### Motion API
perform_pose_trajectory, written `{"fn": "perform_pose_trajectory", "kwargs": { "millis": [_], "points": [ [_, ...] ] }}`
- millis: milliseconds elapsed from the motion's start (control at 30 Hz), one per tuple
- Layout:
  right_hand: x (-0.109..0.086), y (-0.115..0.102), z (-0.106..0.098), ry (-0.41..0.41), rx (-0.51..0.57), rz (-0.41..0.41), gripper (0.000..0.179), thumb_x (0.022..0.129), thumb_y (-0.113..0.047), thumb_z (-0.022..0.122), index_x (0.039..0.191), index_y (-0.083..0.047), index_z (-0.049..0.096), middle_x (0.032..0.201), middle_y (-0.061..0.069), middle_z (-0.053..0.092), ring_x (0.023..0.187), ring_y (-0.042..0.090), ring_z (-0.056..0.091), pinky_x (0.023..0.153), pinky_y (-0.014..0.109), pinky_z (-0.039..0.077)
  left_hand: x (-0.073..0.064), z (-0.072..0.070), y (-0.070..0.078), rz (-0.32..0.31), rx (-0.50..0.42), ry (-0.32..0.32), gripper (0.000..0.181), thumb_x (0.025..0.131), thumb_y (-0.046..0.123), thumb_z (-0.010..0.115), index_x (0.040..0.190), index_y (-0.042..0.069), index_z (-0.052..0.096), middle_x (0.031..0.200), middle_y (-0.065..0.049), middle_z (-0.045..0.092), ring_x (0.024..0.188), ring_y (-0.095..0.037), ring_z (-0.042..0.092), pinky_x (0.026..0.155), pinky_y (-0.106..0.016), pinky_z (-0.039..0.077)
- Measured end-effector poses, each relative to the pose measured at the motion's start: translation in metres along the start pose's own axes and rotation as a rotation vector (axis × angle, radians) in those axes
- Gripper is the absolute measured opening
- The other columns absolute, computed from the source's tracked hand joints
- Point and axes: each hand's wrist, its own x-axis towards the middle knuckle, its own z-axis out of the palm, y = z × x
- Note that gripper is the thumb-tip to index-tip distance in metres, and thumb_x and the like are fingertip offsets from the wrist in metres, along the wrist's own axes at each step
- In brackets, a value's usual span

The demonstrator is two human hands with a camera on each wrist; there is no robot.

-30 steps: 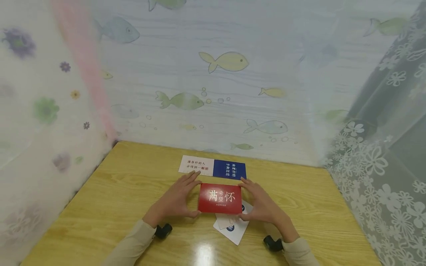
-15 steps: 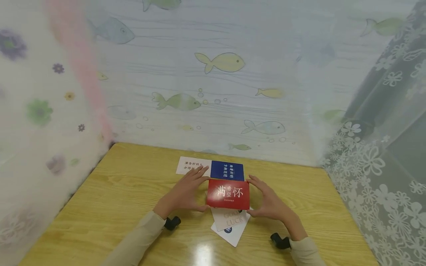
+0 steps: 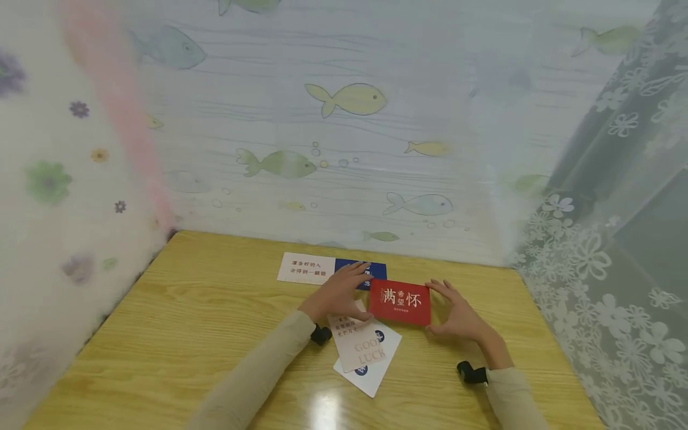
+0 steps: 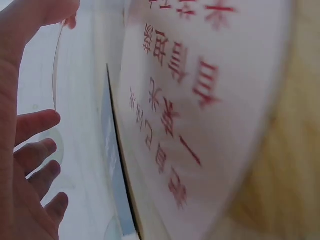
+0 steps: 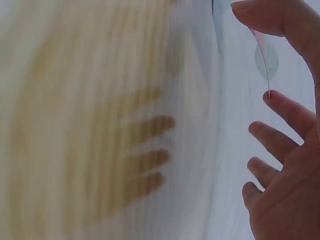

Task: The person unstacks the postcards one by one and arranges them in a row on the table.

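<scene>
A red card (image 3: pixel 400 301) with white Chinese characters is held up over the table by both hands. My left hand (image 3: pixel 338 295) pinches its left edge between thumb and index finger. At the opposite edge, my right hand (image 3: pixel 464 319) holds it the same way, the other fingers spread. Both wrist views show the card as a thin curved line, bowed a little between the fingertips. Under and beside the left hand lies a pale GOOD LUCK card (image 3: pixel 361 353), on top of a white card (image 3: pixel 375 379) with blue emblems. The left fingers overlap a blue card (image 3: pixel 381 273) behind.
A white card (image 3: pixel 305 269) with red characters lies end to end with the blue one near the back of the wooden table (image 3: pixel 215 322). A fish-patterned curtain (image 3: pixel 279 107) hangs behind the table, and lace fabric (image 3: pixel 596 269) hangs at the right.
Both hands have carried the red card to the right and slightly toward the back. The GOOD LUCK card, earlier largely covered by it, now shows more fully.
</scene>
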Motion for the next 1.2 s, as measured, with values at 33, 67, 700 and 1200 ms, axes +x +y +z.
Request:
{"fn": "perform_pose_trajectory", "kwargs": {
  "millis": [33,67,700,1200],
  "points": [
    [0.001,0.004,-0.003,-0.001,-0.005,0.002,0.099,0.065,-0.016,0.094,0.151,-0.005,0.046,0.160,0.028,0.033,0.148,0.059,0.013,0.105,0.083,0.026,0.006,0.001,0.000,0.005,0.002,0.001,0.094,0.075,0.064,0.078,0.149,0.012,0.052,0.166,-0.010,0.030,0.155,-0.032,0.023,0.128,-0.046,0.019],
    [0.002,0.007,-0.006,-0.002,-0.011,0.008,0.099,0.065,-0.017,0.094,0.151,-0.006,0.045,0.160,0.028,0.033,0.148,0.059,0.012,0.106,0.083,0.026,0.011,0.002,0.001,0.007,-0.002,0.002,0.094,0.075,0.063,0.079,0.149,0.012,0.052,0.166,-0.010,0.031,0.155,-0.033,0.023,0.128,-0.047,0.019],
    [0.033,0.055,-0.042,-0.130,-0.006,0.168,0.099,0.072,-0.015,0.086,0.158,-0.011,0.036,0.167,0.026,0.017,0.151,0.056,0.002,0.112,0.080,0.018,0.074,0.017,0.004,-0.095,-0.054,-0.049,0.090,0.080,0.062,0.075,0.153,0.016,0.048,0.167,-0.005,0.031,0.157,-0.026,0.019,0.129,-0.044,0.016],
    [0.048,0.061,-0.047,-0.190,0.016,0.244,0.098,0.074,-0.017,0.085,0.159,-0.012,0.036,0.168,0.027,0.009,0.151,0.055,-0.005,0.113,0.081,0.013,0.092,0.018,0.001,-0.151,-0.049,-0.135,0.089,0.082,0.059,0.077,0.153,0.014,0.047,0.167,-0.007,0.030,0.157,-0.028,0.019,0.128,-0.044,0.019]
  ]
}}
